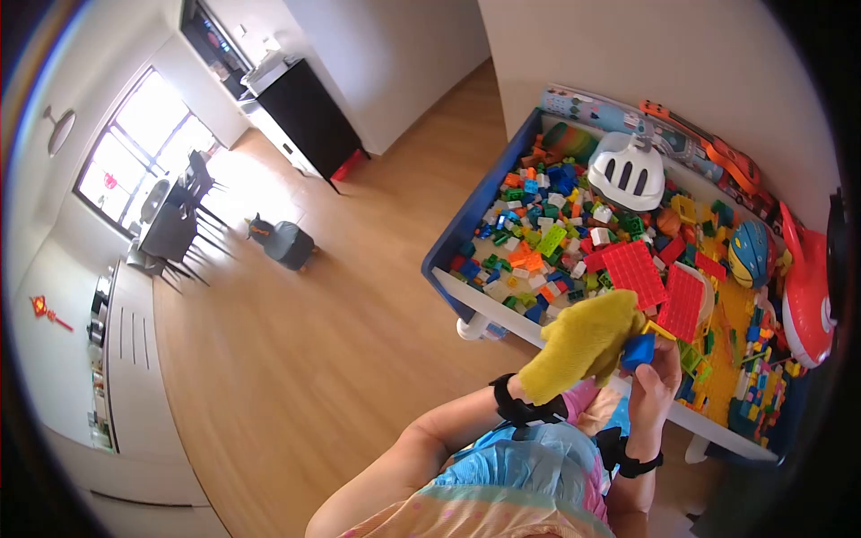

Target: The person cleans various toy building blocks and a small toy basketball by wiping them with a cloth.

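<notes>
My left hand is inside a fuzzy yellow mitt, which hides its fingers. Right beside the mitt's tip, my right hand grips a blue toy block between thumb and fingers. A thin yellow piece shows just above the block; whether it is attached cannot be made out. Both hands are over the near edge of a play bin full of colourful building bricks. Beyond the mitt lie two red studded plates, the nearer one close to my right hand.
In the bin are a white toy helmet, a blue patterned ball and a red inflatable toy. An orange toy guitar lies along the wall side. Across the wooden floor stand a grey animal-shaped stool and a black cabinet.
</notes>
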`<state>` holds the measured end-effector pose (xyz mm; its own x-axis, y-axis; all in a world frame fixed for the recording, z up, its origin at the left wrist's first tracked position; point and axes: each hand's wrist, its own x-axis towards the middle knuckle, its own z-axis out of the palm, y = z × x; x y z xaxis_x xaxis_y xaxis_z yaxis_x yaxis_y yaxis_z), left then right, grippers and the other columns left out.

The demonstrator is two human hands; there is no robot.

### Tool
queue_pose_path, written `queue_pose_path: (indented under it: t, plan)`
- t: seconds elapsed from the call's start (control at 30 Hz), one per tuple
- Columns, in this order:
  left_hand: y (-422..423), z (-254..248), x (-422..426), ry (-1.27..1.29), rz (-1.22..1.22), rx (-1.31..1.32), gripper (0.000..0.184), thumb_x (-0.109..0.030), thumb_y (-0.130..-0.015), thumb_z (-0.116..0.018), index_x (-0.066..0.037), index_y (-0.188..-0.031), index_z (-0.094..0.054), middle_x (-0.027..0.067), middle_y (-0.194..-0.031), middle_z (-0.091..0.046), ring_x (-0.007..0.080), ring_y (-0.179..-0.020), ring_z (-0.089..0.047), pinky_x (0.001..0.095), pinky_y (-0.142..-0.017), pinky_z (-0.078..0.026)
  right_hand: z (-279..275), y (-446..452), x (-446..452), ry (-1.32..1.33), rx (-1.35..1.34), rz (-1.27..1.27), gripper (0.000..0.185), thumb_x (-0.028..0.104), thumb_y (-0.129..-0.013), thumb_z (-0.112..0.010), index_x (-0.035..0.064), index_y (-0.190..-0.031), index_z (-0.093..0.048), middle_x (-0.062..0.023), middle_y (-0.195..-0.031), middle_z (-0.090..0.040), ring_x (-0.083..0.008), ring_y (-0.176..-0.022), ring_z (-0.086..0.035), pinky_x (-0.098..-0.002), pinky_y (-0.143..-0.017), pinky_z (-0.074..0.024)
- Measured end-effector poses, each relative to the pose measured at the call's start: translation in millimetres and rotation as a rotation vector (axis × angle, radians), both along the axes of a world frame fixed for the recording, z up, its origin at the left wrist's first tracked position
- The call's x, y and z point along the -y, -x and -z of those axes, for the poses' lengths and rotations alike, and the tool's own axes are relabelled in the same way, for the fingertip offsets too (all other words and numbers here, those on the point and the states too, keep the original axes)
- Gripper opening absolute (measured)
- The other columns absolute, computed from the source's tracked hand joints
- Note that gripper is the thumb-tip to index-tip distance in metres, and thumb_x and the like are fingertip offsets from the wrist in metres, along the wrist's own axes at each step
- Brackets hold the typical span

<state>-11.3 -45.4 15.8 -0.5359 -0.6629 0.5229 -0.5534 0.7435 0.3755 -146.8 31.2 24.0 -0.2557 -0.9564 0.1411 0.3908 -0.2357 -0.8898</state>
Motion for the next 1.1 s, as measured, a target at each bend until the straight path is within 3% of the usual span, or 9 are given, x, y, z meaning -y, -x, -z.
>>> queue_pose_path:
  t: [0.1, 0.17, 0.2, 0.33, 0.5, 0.6, 0.77, 0.97, 1.1]
  plan:
    - [2.6, -18.4, -10.7, -0.036, -0.151, 0.219, 0.026, -0.018, -0.078, -0.051, -0.012, -0.103, -0.056, 0.0103, -0.082, -0.058, 0.0235, -0.062, -0.055, 0.0300, -0.053, -0.042, -14.7, -1.1, 2.0, -0.031, 0.066, 0.077, 0.045, 0.025, -0.077, -0.067, 0.0028, -0.112, -0.050, -0.0041, -0.099, -0.057, -0.0128, -0.091, -0.055, -0.0250, -0.076, -0.0453]
    - [13.9, -55.3, -31.8, 0.318, -0.555, 0.599, 0.024, -0.020, -0.077, -0.050, -0.005, -0.094, -0.056, 0.0152, -0.076, -0.054, 0.0240, -0.060, -0.050, 0.0327, -0.050, -0.041, -7.5, 3.8, 2.8, -0.054, 0.141, 0.082, 0.046, 0.024, -0.077, -0.067, 0.0031, -0.114, -0.049, -0.0043, -0.103, -0.057, -0.0139, -0.095, -0.054, -0.0269, -0.081, -0.0439]
    - [16.6, -56.7, -33.3, 0.445, -0.597, 0.596, 0.025, -0.022, -0.075, -0.050, -0.003, -0.092, -0.055, 0.0152, -0.075, -0.052, 0.0245, -0.060, -0.049, 0.0330, -0.049, -0.041, -0.8, 4.5, 3.4, -0.028, 0.115, -0.022, 0.040, 0.021, -0.079, -0.065, 0.0034, -0.111, -0.051, -0.0048, -0.107, -0.056, -0.0155, -0.100, -0.053, -0.0292, -0.088, -0.0406]
    - [20.5, -48.4, -23.2, 0.670, -0.457, 0.729, 0.033, -0.026, -0.067, -0.053, 0.001, -0.087, -0.055, 0.0162, -0.076, -0.049, 0.0272, -0.064, -0.048, 0.0362, -0.052, -0.040, -5.5, 0.4, 2.5, -0.062, 0.316, -0.110, 0.026, 0.013, -0.081, -0.063, 0.0039, -0.101, -0.051, -0.0051, -0.103, -0.057, -0.0152, -0.096, -0.055, -0.0293, -0.084, -0.0431]
    - [21.9, -50.9, -28.9, 0.214, -0.164, 0.610, 0.040, -0.031, -0.062, -0.057, -0.002, -0.089, -0.057, 0.0132, -0.092, -0.053, 0.0301, -0.074, -0.050, 0.0405, -0.056, -0.036, -7.8, 4.5, 1.5, -0.195, 0.241, -0.036, 0.021, 0.010, -0.081, -0.061, 0.0031, -0.099, -0.052, -0.0043, -0.092, -0.057, -0.0122, -0.082, -0.055, -0.0258, -0.071, -0.0437]
    - [22.5, -51.5, -27.0, 0.292, -0.078, 0.405, 0.020, -0.020, -0.065, -0.056, -0.006, -0.079, -0.053, 0.0133, -0.097, -0.054, 0.0285, -0.079, -0.049, 0.0363, -0.057, -0.037, -20.3, 7.3, 4.4, -0.213, 0.220, -0.010, 0.020, 0.009, -0.079, -0.062, 0.0028, -0.095, -0.053, -0.0043, -0.085, -0.058, -0.0118, -0.076, -0.055, -0.0241, -0.067, -0.0437]
    - [8.7, -28.7, -15.1, 0.045, 0.243, -0.035, 0.031, -0.010, -0.058, -0.061, -0.008, -0.089, -0.059, 0.0093, -0.116, -0.054, 0.0292, -0.097, -0.051, 0.0377, -0.068, -0.041, -21.1, 10.2, 2.1, -0.193, 0.148, 0.014, 0.025, 0.003, -0.076, -0.064, 0.0013, -0.098, -0.051, -0.0060, -0.088, -0.059, -0.0118, -0.080, -0.057, -0.0243, -0.072, -0.0460]
    - [20.9, -52.3, -20.4, -0.101, 0.039, -0.024, 0.039, -0.011, -0.059, -0.066, -0.008, -0.098, -0.058, 0.0078, -0.101, -0.060, 0.0288, -0.090, -0.056, 0.0349, -0.073, -0.044, -11.9, 9.3, 3.3, -0.120, 0.067, 0.077, 0.026, 0.005, -0.079, -0.063, 0.0020, -0.101, -0.048, -0.0062, -0.086, -0.059, -0.0112, -0.077, -0.057, -0.0228, -0.067, -0.0457]
    - [20.5, -52.6, -15.6, -0.201, 0.089, -0.147, 0.044, -0.016, -0.061, -0.069, -0.009, -0.102, -0.054, 0.0066, -0.093, -0.061, 0.0272, -0.085, -0.058, 0.0332, -0.070, -0.046, -20.8, 11.8, 6.2, -0.161, 0.318, -0.007, 0.019, 0.012, -0.084, -0.058, 0.0032, -0.098, -0.050, -0.0074, -0.085, -0.060, -0.0129, -0.070, -0.058, -0.0230, -0.063, -0.0453]
